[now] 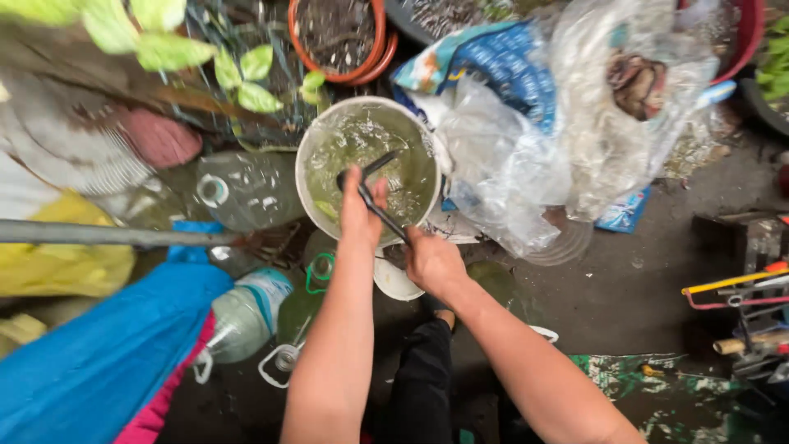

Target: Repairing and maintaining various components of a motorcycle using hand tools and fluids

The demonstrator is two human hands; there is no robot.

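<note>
A white bucket [311, 141] of greenish water stands on the ground ahead of me. My left hand [360, 212] reaches over its near rim and grips a thin dark metal tool [374, 185] whose upper end dips into the water. My right hand [433, 261], just below the rim to the right, is closed on the lower end of the same tool. Both forearms stretch up from the bottom of the view. My dark trouser leg [423, 370] shows between them.
Several clear plastic bottles [246, 316] lie left of the bucket beside blue cloth [99, 353]. Crumpled clear plastic bags [559, 140] pile at the right. An orange pot of soil [337, 37] and leafy plants [164, 41] are behind. Tools [740, 288] lie at the far right.
</note>
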